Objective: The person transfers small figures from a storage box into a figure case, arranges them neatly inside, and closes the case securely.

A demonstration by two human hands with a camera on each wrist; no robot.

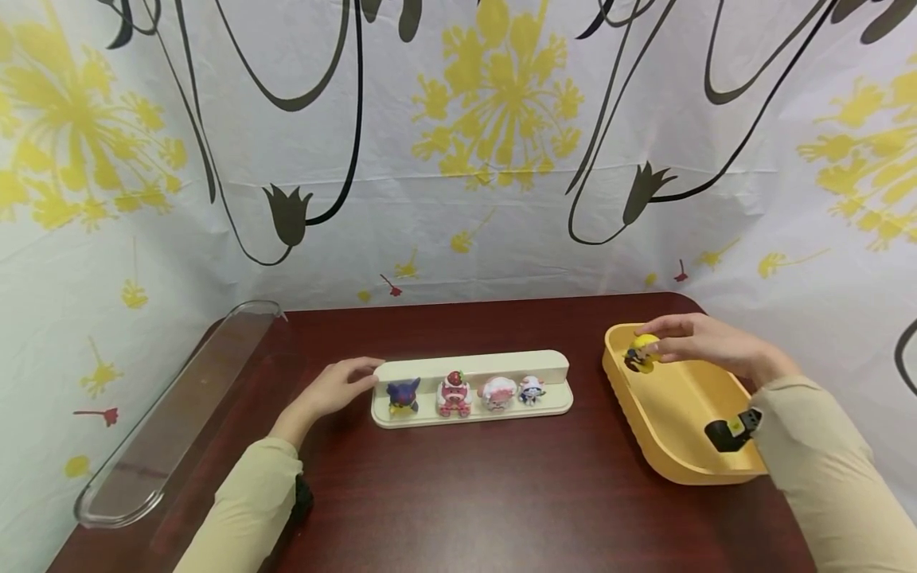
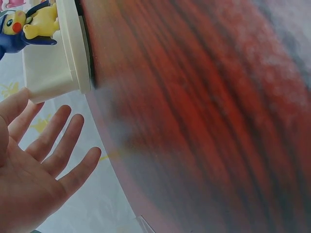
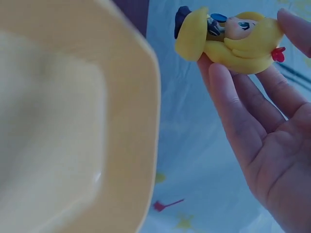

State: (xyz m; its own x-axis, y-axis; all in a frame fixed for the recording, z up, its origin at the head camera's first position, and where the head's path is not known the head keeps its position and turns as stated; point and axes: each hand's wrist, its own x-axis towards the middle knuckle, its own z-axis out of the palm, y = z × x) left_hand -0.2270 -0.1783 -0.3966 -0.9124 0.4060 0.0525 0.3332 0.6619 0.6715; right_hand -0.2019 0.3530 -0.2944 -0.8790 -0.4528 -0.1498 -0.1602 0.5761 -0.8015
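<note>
Held between the thumb and fingers of my right hand (image 1: 705,342) is a yellow-haired toy figurine (image 3: 248,46), over the far end of a yellow tray (image 1: 691,398). The right wrist view shows it lying sideways, with a red bow and dark feet. My left hand (image 1: 333,398) touches the left end of a cream display stand (image 1: 473,368), its fingers spread and loose. On the stand's ledge is a row of toy figurines: a blue-and-yellow one (image 1: 403,396), a pink one topped by a strawberry (image 1: 454,396), a white-and-pink one (image 1: 497,392) and a small white-and-purple one (image 1: 532,390).
A long clear plastic cover (image 1: 186,406) lies along the left edge of the dark red-brown table (image 1: 458,485). Behind and beside the table hangs a white patterned cloth (image 1: 387,159). The tray stands near the table's right edge, under my right forearm.
</note>
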